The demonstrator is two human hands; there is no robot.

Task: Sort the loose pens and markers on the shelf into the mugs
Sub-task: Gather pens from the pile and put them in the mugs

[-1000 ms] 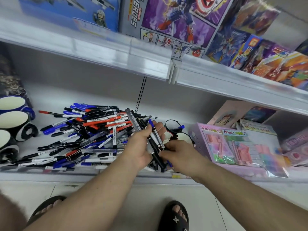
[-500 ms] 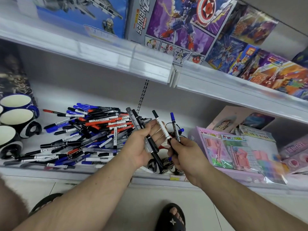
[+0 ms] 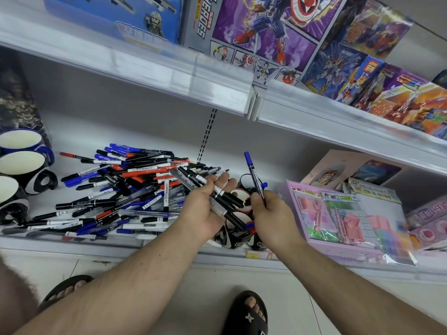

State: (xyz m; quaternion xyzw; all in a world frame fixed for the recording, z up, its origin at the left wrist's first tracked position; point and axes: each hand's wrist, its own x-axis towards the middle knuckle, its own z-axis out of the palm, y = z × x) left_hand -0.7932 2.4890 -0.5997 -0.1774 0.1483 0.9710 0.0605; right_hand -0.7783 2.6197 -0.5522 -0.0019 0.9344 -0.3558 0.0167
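With our left hand (image 3: 205, 204) grasping a bundle of black markers (image 3: 219, 197) and our right hand (image 3: 268, 211) pinching a blue pen (image 3: 254, 177) above the mugs (image 3: 239, 228), a loose grip could spill markers back onto the shelf (image 3: 145, 243).

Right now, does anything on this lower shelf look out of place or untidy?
Yes. A heap of pens and markers lies loose on the shelf, crossing at all angles, while the mugs at the left show no pens inside. The left hand grips several black markers; the right hand pinches a blue pen.
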